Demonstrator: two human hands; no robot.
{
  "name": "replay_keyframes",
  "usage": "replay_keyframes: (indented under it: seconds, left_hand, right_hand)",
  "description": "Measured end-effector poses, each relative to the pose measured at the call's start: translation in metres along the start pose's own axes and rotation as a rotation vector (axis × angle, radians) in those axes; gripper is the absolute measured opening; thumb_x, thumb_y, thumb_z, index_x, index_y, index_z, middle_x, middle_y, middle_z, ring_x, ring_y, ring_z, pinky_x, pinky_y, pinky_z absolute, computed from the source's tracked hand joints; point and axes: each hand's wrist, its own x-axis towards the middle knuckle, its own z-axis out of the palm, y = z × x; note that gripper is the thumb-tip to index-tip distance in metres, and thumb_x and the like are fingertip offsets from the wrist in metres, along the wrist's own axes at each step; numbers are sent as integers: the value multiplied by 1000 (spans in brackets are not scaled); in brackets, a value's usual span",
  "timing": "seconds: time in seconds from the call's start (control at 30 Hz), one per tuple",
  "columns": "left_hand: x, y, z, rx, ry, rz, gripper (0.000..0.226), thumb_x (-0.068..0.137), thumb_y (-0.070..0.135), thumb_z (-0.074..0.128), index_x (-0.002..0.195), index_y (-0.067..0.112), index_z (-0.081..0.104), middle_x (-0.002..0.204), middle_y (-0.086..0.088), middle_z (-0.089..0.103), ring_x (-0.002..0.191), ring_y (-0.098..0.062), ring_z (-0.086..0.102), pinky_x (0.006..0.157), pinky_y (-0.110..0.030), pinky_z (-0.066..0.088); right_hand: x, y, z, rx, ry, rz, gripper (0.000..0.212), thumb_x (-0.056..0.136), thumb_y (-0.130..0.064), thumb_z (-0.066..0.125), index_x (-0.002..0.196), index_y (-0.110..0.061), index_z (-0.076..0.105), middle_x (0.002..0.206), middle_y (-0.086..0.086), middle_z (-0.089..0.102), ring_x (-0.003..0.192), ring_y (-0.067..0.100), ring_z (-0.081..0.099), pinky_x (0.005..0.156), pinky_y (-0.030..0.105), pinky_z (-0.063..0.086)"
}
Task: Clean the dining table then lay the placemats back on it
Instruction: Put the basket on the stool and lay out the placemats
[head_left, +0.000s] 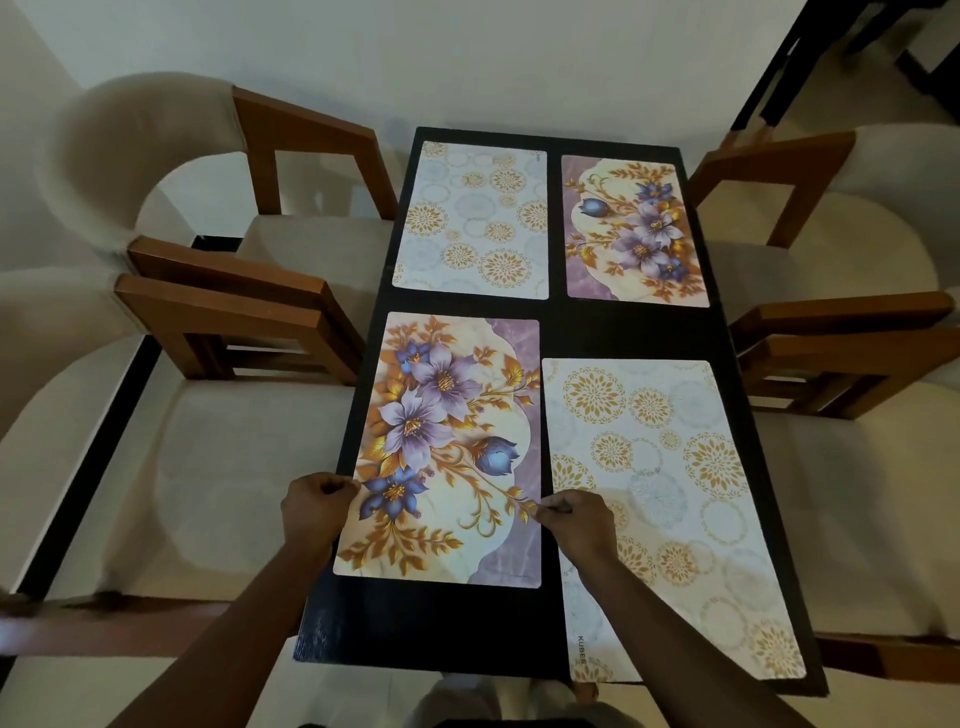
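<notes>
A black dining table (447, 623) carries several placemats. The near-left floral placemat (447, 431) with purple flowers lies flat. My left hand (314, 506) pinches its left edge and my right hand (576, 522) pinches its right edge. To its right a pale placemat with gold circles (670, 467) lies slightly askew, its near end hanging over the table's front edge. At the far end lie another gold-circle placemat (472, 218) on the left and a second floral placemat (634, 228) on the right.
Wooden chairs with cream cushions stand close on both sides: two on the left (218, 312) and two on the right (841, 353). A white wall (467, 62) stands behind the table's far end.
</notes>
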Motion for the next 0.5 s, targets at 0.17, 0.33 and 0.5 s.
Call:
replay_keyframes:
  seconds: [0.17,0.33,0.5]
  left_hand:
    - [-2,-1,1,64,46,53,13,91,20,75,95,11,83,84,-8,78,80,-28,73,82,-41,61]
    - [-2,0,2,86,48,57,14,92,20,75,97,9,83,85,-10,78,79,-27,73,81,-41,61]
    - [-9,8,1,117,64,70,14,93,18,74,97,7,82,87,-13,78,81,-31,73,82,-40,58]
  right_hand:
    - [-3,-3,3,-1,10,2,14,85,-26,86,83,-27,73,86,-9,69,85,13,64,79,27,47]
    - [-1,-3,3,-41,2,-22,19,86,-24,85,78,-29,69,78,-18,64,79,11,61,77,27,45]
    - [-2,-2,3,-60,15,-34,18,85,-24,86,78,-27,69,77,-18,64,72,1,58,72,25,42]
